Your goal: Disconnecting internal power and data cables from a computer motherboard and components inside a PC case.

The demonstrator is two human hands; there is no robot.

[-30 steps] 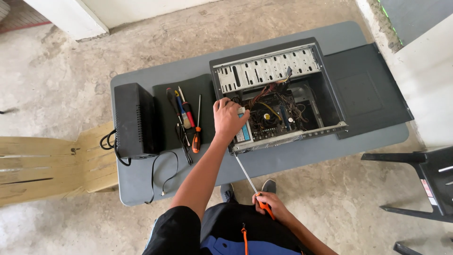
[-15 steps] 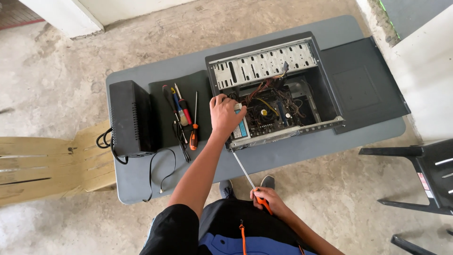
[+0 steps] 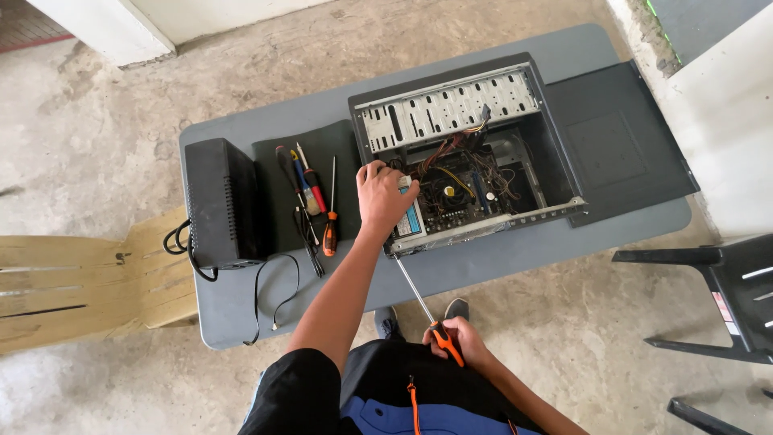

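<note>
— On the grey table [image 3: 515, 266], head view: what have I got?

— An open computer case [image 3: 475, 153] lying on its side. I take it as the landmark. My left hand [image 3: 384, 197] rests on the case's near left corner, fingers curled over the edge and pressed onto a small light-blue part inside; whether they pinch it, I cannot tell.

— And the right hand?

— My right hand [image 3: 459, 342] is below the case, off the table's near edge, close to my lap. It is clamped round the orange-and-black handle of a long screwdriver [image 3: 423, 302]. The shaft slants up towards the case's near left corner, its tip just under the left hand.

— Anything beside the case?

— Left of the case, a dark mat [image 3: 322, 153] carries several tools [image 3: 310, 197], one with an orange handle. Further left stands a black box [image 3: 221, 201] with a cable trailing off. Right of the case lies its black side panel [image 3: 620, 141]. Well right of the case, off the table, a dark chair [image 3: 725, 298].
</note>
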